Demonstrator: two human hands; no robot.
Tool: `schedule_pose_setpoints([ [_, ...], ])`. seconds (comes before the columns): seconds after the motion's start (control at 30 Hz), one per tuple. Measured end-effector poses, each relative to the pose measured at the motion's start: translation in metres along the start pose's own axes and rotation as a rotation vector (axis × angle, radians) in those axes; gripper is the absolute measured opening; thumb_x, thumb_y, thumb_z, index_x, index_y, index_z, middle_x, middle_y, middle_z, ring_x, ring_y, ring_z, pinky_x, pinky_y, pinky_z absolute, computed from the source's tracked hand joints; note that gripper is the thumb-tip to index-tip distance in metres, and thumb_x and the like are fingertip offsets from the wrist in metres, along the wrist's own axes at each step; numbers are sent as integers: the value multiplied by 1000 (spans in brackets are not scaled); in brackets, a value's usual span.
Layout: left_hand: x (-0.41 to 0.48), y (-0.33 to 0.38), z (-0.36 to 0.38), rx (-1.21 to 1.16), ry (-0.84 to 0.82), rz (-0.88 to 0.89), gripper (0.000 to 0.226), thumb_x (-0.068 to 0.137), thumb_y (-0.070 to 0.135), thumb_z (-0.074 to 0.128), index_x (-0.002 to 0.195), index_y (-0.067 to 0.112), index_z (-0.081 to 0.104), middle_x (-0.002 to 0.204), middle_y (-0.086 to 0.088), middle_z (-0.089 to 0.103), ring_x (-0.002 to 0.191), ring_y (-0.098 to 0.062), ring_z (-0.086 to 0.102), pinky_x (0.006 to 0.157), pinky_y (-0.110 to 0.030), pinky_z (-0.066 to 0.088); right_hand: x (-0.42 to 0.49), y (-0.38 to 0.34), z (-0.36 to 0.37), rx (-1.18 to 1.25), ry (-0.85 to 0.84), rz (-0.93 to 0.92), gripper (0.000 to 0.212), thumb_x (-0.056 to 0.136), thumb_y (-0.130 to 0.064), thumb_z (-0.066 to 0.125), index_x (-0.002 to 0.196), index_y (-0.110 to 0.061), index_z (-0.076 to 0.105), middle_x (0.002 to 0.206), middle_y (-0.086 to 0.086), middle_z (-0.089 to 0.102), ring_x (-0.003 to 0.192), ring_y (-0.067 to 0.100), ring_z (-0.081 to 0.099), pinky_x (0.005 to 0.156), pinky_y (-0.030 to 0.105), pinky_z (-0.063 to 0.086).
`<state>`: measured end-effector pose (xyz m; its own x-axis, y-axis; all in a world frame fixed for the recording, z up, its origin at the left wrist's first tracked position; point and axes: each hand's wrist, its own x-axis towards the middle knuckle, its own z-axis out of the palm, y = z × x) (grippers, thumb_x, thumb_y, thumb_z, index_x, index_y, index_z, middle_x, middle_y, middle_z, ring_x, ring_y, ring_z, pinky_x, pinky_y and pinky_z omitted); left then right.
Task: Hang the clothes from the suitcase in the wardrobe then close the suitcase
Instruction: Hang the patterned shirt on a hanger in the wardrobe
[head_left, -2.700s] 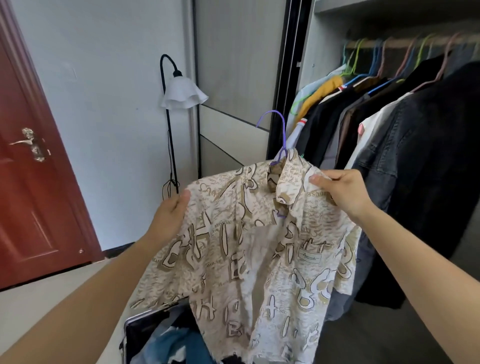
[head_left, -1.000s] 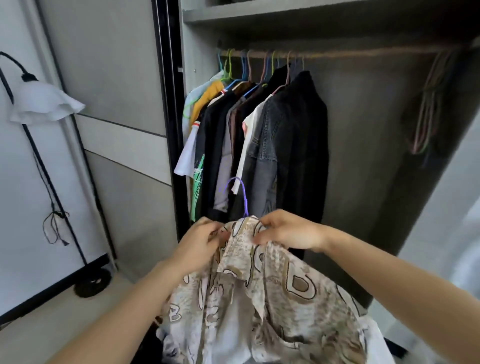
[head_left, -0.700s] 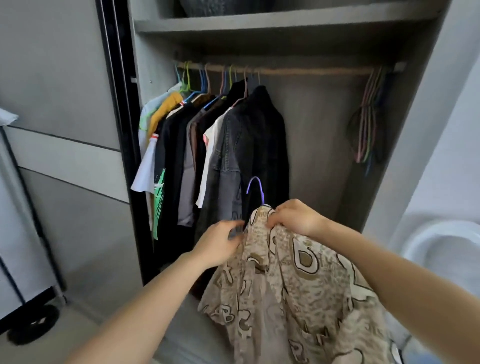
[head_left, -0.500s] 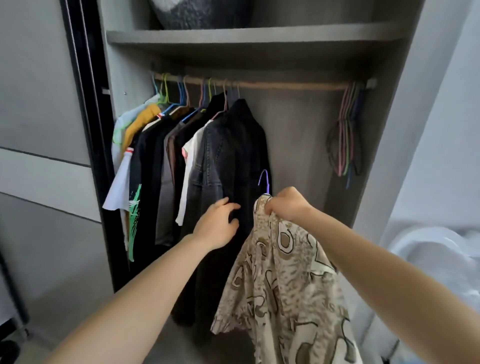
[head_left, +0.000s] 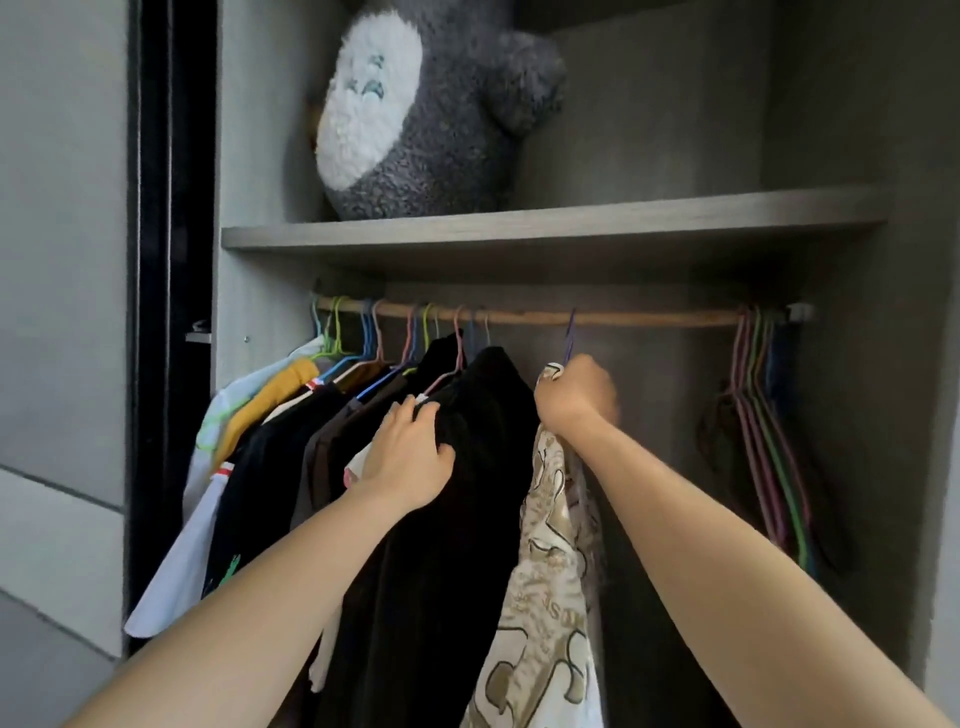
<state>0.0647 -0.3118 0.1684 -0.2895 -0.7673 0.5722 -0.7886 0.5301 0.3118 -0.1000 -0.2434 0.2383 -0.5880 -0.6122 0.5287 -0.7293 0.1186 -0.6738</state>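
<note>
Both hands are up at the rail now: right hand (head_left: 571, 392) is closed around the collar of the patterned shirt (head_left: 545, 571), right at the neck of the purple hanger (head_left: 570, 338), and half a second ago that hanger was still well below the rail (head_left: 623, 317); now its hook reaches up to the rail, though whether it is fully seated over it I can't tell, too thin and blurred. Left hand (head_left: 410, 457) has gone from hovering open to pressing flat, fingers curled lightly, on the black jacket (head_left: 457, 545), apparently pushing the hung clothes left to keep a gap. Shirt hangs just right of that jacket, touching it. Spare hangers (head_left: 769, 441) bunch at the far right end, plush toy (head_left: 415, 104) on the shelf (head_left: 519, 231) above. Judgement: this shirt is nearly hung, release next; suitcase out of view, closing it still to do.
</note>
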Motion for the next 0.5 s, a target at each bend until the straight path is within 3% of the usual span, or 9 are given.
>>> schedule_pose_setpoints([
  [0.13,41,-13,8,25,29,-8,58,101,35,39,152,13,22,157,-9,25,144,-25,24,115,-33,24,44,-25,18,-29,62,-89,25,91,-21,57,113,-8,60,119,12,64,112,32,59,85,34,46],
  [0.27,58,-25,24,54,73,49,47,103,18,35,150,20,31,143,-4,49,119,-25,56,88,-36,51,71,-24,40,-40,56,-121,21,89,-17,56,108,-8,61,117,13,64,110,32,60,86,35,47],
  [0.33,58,-34,33,46,149,55,49,100,11,38,148,24,36,138,-2,55,111,-24,61,81,-35,53,82,-19,53,-53,45,-123,20,89,-15,56,106,-7,62,114,13,65,107,32,61,84,35,47],
  [0.5,54,-41,47,-19,204,97,47,99,12,41,144,24,43,131,-2,61,106,-25,63,81,-38,54,81,-9,92,-119,-91,-128,26,89,-19,59,113,-8,60,118,14,63,111,33,60,87,36,49],
])
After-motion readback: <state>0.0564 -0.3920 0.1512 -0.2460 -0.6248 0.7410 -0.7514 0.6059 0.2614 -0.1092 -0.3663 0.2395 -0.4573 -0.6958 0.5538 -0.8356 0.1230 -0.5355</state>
